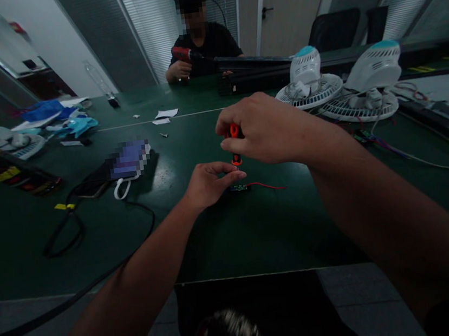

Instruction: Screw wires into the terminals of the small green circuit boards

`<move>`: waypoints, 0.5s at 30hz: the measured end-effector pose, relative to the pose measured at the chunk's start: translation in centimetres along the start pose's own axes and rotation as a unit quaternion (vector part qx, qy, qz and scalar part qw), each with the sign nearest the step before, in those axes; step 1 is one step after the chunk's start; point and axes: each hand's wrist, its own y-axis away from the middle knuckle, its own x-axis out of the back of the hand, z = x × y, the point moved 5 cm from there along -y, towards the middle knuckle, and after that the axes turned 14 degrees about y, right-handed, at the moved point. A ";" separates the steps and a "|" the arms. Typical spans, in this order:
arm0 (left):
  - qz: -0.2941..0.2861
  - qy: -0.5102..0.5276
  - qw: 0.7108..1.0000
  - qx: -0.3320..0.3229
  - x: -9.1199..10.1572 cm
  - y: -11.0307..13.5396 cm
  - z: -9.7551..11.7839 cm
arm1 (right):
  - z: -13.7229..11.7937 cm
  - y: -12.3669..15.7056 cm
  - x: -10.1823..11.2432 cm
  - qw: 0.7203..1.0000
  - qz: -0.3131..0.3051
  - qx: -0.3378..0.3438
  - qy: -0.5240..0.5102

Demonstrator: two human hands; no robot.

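My right hand [258, 128] is closed round the handle of an orange and black screwdriver [237, 160], which stands nearly upright with its tip down. Just below, my left hand [214, 183] pinches with thumb and forefinger close to the screwdriver's shaft; whether it grips the shaft or something tiny beside it is too small to tell. Under these fingertips a small green circuit board [239, 188] lies on the table, partly covered by the left hand. From the board a thin red wire [267, 185] runs off to the right.
White fan parts [372, 103] with grilles stand at the right, near loose wires [423, 157]. At left lie a phone [129, 160], a black cable [150, 229] and a tilted bottle [12, 172]. Across the green table [225, 244], another person holds a red power drill [181, 53].
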 end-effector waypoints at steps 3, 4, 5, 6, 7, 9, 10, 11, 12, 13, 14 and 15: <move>-0.001 0.011 1.000 -0.006 -0.1 0.1 0.3 | 0.0 0.0 0.0 1.000 0.007 0.005 -0.002; -0.003 0.015 1.000 -0.011 -0.2 0.2 0.5 | 0.0 0.0 0.0 1.000 0.007 0.006 -0.004; -0.007 0.019 1.000 -0.017 -0.3 0.2 0.7 | 0.1 0.0 0.0 1.000 0.005 0.007 -0.006; -0.011 0.023 0.999 -0.024 -0.4 0.3 0.8 | 0.1 0.1 0.0 1.000 0.003 0.008 -0.006; -0.018 0.027 0.999 -0.029 -0.5 0.3 1.0 | 0.1 0.1 -0.1 1.000 0.000 0.009 -0.006; -0.033 0.033 0.998 -0.035 -0.7 0.4 1.1 | 0.1 0.1 -0.1 1.000 0.001 0.009 -0.003; -0.043 0.034 0.998 -0.033 -0.8 0.4 1.2 | 0.1 0.1 0.0 1.000 0.003 0.008 -0.002; -0.053 0.034 0.998 -0.030 -0.9 0.5 1.1 | 0.0 0.1 0.0 1.000 0.004 0.007 -0.002; -0.063 0.033 0.997 -0.026 -0.9 0.5 1.1 | 0.0 0.1 0.0 1.000 0.003 0.005 -0.003; -0.070 0.032 0.997 -0.022 -0.9 0.5 1.1 | 0.0 0.0 0.0 1.000 0.002 0.003 -0.004; -0.074 0.031 0.997 -0.019 -0.9 0.5 1.1 | 0.0 0.0 0.0 1.000 -0.001 0.003 -0.005; -0.077 0.030 0.996 -0.017 -0.9 0.6 1.1 | 0.0 0.0 0.0 1.000 -0.004 0.003 -0.005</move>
